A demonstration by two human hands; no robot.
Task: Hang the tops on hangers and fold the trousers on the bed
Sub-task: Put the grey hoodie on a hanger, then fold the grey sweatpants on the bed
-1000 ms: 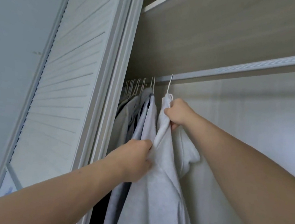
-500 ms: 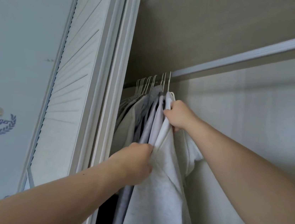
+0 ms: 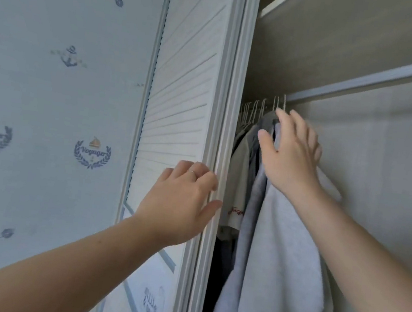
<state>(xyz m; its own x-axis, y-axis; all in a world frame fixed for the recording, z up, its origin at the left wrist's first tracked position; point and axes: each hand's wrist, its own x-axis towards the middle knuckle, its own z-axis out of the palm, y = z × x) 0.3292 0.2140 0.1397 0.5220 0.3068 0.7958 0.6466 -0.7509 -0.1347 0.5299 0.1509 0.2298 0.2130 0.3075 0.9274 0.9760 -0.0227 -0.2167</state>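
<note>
The right hand (image 3: pixel 291 153) is pressing, fingers spread, atop the grey top (image 3: pixel 286 256) hanging straight down, centre-right. The left hand (image 3: pixel 181 202) is resting open on the door (image 3: pixel 180 101), just left.

Pale blue wallpaper (image 3: pixel 38 99) fills left side, nautical prints scattered over it: anchor motif (image 3: pixel 69 57), sailboat crest (image 3: pixel 92 152) reading "Voyager", small leaf-like marks. Right of it, white louvred wardrobe door (image 3: pixel 183 75), slats running across; lower panel (image 3: pixel 150 304) carries dark lettering, too blurred to read. Door's ribbed white edge (image 3: pixel 232 68) stands upright mid-view. Inside wardrobe: beige wood-grain shelf (image 3: pixel 343 43) overhead, silvery rail (image 3: pixel 377 81) beneath it, light grained back panel (image 3: pixel 391 178) behind. Light soft, cool, even.
</note>
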